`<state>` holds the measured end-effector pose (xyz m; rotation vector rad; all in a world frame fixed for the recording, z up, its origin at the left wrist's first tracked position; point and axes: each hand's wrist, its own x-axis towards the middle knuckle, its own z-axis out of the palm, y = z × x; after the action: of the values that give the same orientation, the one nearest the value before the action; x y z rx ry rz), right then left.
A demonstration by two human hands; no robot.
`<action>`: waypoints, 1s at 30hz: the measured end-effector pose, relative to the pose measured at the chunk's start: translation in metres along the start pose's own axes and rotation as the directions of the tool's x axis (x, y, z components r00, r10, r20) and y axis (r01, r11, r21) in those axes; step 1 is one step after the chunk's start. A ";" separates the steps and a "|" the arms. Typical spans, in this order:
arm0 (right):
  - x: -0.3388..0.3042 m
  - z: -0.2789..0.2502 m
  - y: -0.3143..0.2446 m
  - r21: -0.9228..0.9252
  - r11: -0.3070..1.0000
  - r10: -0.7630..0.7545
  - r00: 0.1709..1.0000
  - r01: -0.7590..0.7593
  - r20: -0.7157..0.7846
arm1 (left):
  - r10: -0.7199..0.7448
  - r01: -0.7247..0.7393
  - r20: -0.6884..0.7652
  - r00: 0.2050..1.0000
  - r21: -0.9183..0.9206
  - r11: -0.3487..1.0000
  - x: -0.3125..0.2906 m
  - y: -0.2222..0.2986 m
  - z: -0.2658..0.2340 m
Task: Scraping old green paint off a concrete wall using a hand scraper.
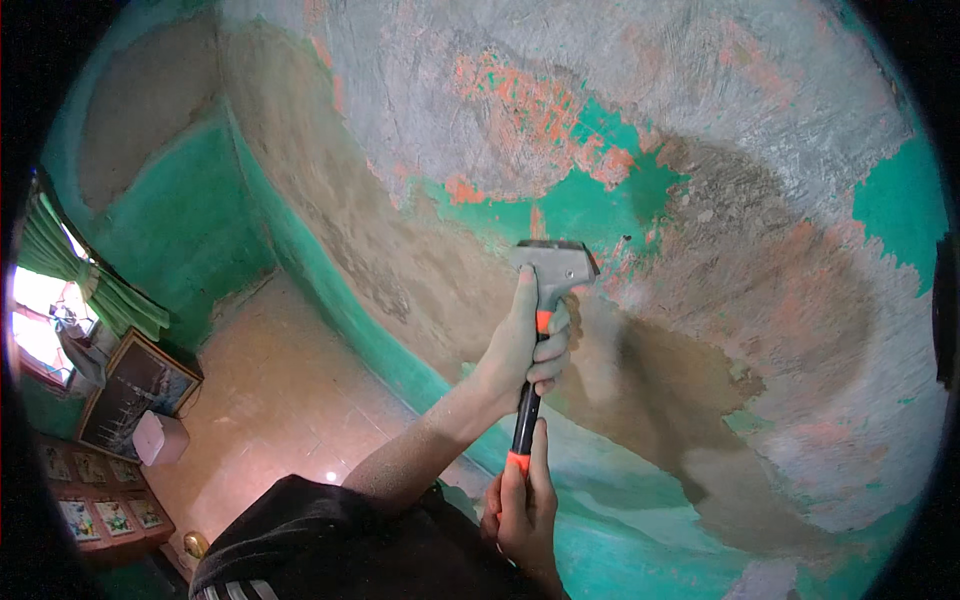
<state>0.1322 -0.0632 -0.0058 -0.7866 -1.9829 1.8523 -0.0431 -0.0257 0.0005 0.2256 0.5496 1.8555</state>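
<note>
A long-handled scraper with a grey head (562, 265) and a black and orange handle is held up against the wall (620, 205). My left hand (522, 345) wraps round the upper handle, its thumb laid along the grey head. Lower down, my right hand (522, 510) grips the handle by its orange band. The blade's edge lies at a patch of green paint; whether it touches the wall, I cannot tell. Around it the wall shows grey and brown bare plaster, orange flecks and leftover green paint. A dusty film covers my left hand and forearm.
Tiled floor (290, 370) stretches to the left. Against the far side are a framed picture (135, 395), a pale pink box (160, 438) and a brown cabinet (100, 500) with picture panels. A green curtain (110, 290) hangs by a bright window (45, 320).
</note>
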 end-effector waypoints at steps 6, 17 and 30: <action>-0.004 0.006 0.004 0.037 0.999 0.026 0.999 -0.025 -0.024 | -0.024 0.024 0.011 1.000 -0.040 0.999 0.002 -0.002 -0.004; 0.002 0.018 0.054 -0.024 0.985 -0.173 0.984 0.173 -0.044 | 0.050 -0.045 -0.032 0.998 0.140 0.989 0.002 0.002 -0.004; 0.009 0.022 0.052 -0.114 0.964 -0.244 0.969 0.239 -0.037 | 0.089 -0.073 -0.057 0.994 0.236 0.969 0.004 0.011 -0.003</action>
<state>0.1211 -0.0756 -0.0605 -0.5828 -2.0590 1.5830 -0.0547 -0.0252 0.0028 0.3476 0.8179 1.8818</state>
